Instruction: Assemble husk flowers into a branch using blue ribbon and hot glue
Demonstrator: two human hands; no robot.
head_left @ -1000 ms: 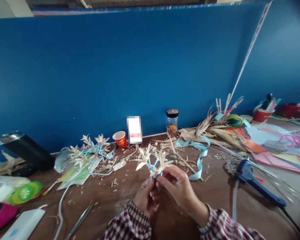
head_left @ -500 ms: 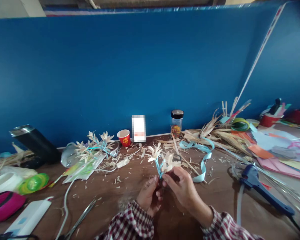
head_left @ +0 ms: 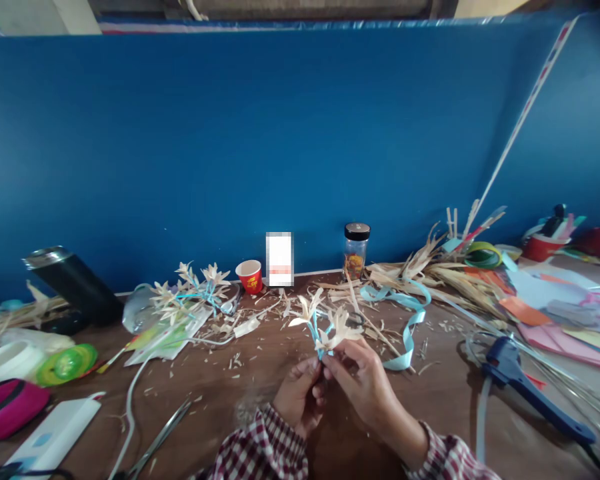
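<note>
Just above the left hand — right hand alongside — rise pale flowers.

Down at the flower spray, the lower stem is lost behind the left hand and right hand! Checked sleeves chopped by the bottom edge, the pink pouch by the left; the white panel all pixels, the red cup lettered too small to read!
</note>
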